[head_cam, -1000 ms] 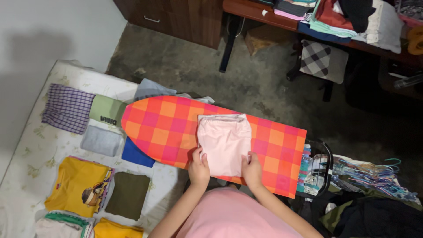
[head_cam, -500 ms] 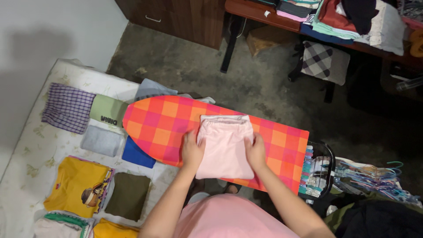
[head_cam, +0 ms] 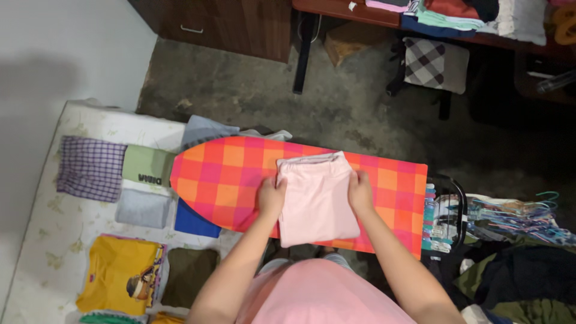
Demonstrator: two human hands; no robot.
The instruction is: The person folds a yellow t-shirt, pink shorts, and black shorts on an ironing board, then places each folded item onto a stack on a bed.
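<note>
while both my palms lie flat, fingers spread and gripping nothing, my left hand presses the left edge of the folded pink garment and my right hand presses its right edge. the garment is soft, matte cotton-like cloth, folded into a tall rectangle with a paler waistband across its top. it lies on the middle of the ironing board, its bottom edge hanging just past the near side. the board is long with a rounded nose to my left, covered in smooth fabric checked orange, pink and red.

beside the nose, a flowered mattress carries flat folded clothes: a purple checked piece, a green one, a grey one, a blue one partly under the board, a yellow printed shirt and a dark olive one.

at the board's square end, a black wire basket holds clothes pegs and hangers in pale blue and pink. a wooden table at the far side bears stacked folded laundry.
</note>
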